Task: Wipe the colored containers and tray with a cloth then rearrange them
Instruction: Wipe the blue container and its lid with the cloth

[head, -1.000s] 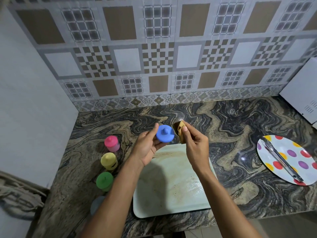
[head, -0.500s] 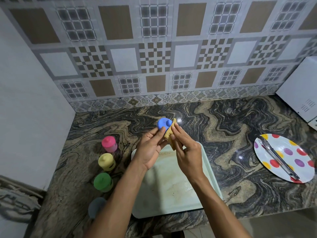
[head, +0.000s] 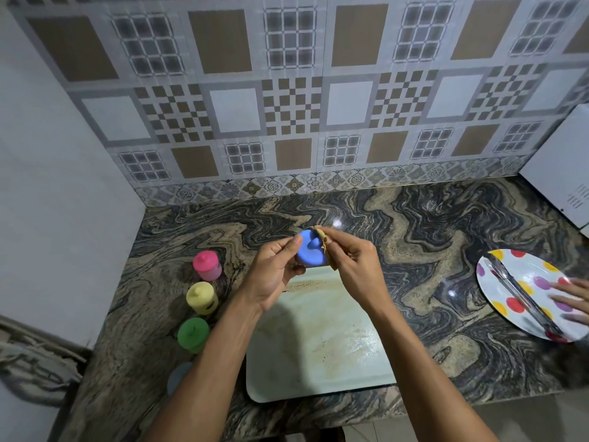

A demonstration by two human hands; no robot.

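My left hand (head: pixel 274 272) grips a blue container (head: pixel 310 253) above the far end of the pale tray (head: pixel 318 355). My right hand (head: pixel 353 269) pinches a tan cloth (head: pixel 325 247) against the container's right side and lid. On the counter left of the tray stand a pink container (head: pixel 207 265), a yellow container (head: pixel 201 297) and a green container (head: pixel 193 334) in a row. A grey container (head: pixel 178 378) sits nearest me, partly hidden behind my left forearm.
A polka-dot plate (head: pixel 522 295) with metal tongs (head: pixel 522 298) lies at the right, and another person's hand (head: pixel 573 304) rests on its near edge. A white appliance (head: pixel 564 167) stands at the far right. A wall bounds the counter on the left.
The cloth has shifted from the container's front to its right side and top. The container has tilted, lid toward me. Another person's hand has appeared on the plate.
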